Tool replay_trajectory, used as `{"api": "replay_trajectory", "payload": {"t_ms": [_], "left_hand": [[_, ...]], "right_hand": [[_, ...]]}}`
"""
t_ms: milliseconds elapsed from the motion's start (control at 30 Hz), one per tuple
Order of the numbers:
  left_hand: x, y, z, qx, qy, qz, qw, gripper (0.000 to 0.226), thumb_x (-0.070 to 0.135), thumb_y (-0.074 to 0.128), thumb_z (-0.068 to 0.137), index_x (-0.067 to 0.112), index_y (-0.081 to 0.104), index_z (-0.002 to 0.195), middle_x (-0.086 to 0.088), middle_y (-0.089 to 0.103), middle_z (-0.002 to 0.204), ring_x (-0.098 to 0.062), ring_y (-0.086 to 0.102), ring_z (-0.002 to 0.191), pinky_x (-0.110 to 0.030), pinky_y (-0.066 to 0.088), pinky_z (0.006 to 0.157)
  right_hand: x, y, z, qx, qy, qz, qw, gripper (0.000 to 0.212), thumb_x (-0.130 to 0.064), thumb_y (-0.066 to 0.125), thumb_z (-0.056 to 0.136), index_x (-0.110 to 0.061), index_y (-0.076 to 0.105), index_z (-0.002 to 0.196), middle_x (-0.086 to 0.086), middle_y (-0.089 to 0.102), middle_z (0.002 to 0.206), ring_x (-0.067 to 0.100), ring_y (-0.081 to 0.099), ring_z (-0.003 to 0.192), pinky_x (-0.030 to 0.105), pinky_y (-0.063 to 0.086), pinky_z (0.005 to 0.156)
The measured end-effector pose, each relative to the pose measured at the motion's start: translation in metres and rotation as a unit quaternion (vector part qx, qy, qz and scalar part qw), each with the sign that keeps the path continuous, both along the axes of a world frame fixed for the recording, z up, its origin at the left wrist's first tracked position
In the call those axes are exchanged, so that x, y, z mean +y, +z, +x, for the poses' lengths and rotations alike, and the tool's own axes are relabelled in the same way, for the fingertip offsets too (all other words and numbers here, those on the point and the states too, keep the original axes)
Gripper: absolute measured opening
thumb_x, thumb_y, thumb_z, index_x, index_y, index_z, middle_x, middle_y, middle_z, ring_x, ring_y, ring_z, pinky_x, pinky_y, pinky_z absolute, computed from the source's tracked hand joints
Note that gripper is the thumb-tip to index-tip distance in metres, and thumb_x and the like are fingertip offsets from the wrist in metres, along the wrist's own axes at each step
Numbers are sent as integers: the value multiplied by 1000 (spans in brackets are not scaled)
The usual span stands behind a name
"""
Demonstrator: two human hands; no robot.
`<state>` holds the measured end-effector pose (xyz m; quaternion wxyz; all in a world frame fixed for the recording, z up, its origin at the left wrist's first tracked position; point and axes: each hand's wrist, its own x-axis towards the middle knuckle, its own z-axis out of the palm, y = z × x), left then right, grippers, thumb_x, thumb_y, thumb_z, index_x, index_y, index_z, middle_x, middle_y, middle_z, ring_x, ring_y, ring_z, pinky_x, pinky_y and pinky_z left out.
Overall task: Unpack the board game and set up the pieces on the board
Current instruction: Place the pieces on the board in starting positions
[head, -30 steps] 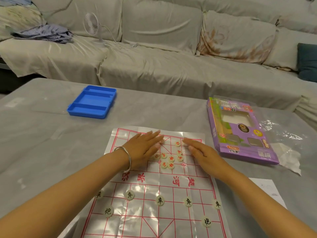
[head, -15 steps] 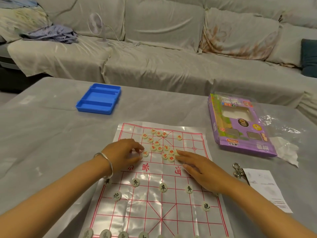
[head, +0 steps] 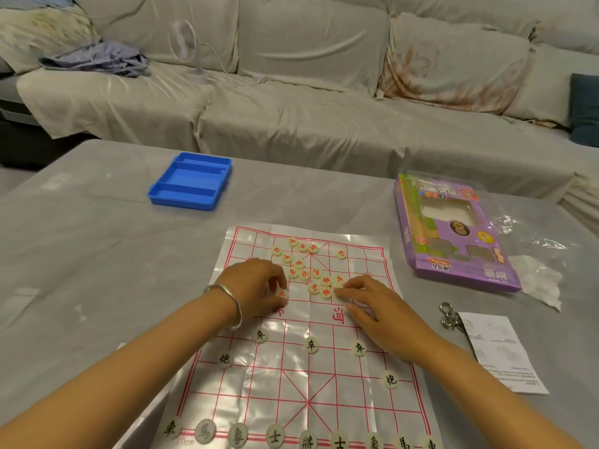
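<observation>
Many red pieces (head: 325, 281) lie heaped; left hand (head: 256, 286) pinches one, right hand (head: 372, 306) lies flat, maybe touching another. Next: line them up.

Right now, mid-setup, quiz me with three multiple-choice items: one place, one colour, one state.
1. Where is the blue tray? A) on the table, beyond the far left corner of the board; B) on the sofa; C) on the purple box.
2. What colour are the characters on the clustered pieces? A) black; B) red; C) green.
3. What is the left hand doing? A) lying flat; B) pinching a red-marked piece; C) holding keys.
1 A: it sits on the grey table past that corner. 2 B: their marks are red. 3 B: curled fingers close on one piece.
</observation>
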<state>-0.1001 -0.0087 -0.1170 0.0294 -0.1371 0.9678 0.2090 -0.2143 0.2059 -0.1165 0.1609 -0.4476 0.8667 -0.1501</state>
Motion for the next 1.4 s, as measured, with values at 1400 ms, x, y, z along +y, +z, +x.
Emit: {"api": "replay_trajectory", "payload": {"t_ms": [1400], "left_hand": [[-75,-12,48,71,131,100,984,30,31,66,82,20,64,110,2,62,102,-10,52,88,-15,42,77]], "right_hand": [[-95,-15,36,-38,-31,-107,993,27,-34,65,84,-27,62,110,-15,56,102,4,51,91,9,41,81]]}}
